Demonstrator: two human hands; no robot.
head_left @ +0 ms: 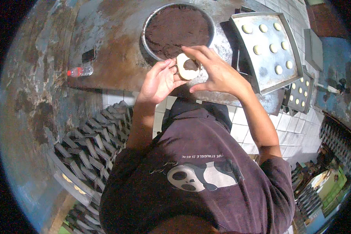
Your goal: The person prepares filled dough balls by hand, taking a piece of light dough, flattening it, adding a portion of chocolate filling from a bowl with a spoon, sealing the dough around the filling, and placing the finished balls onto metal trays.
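A pale dough round (185,73) with dark brown filling (191,64) in its middle rests in the fingers of my left hand (162,78). My right hand (218,74) curves over and beside it, thumb and fingers apart; whether its fingertips touch the dough I cannot tell. Just beyond both hands sits a large round metal pan (211,31) filled with crumbly dark brown paste (175,27). To the right, a metal tray (268,78) carries several small pale dough rounds (273,48).
The worn metal table (109,54) holds a red-capped plastic bottle (80,71) and dark phone-like rectangle (88,55) at left. A second tray (289,100) of dough rounds sits lower right. Stacked metal trays (89,144) stand lower left, above white floor tiles (241,124).
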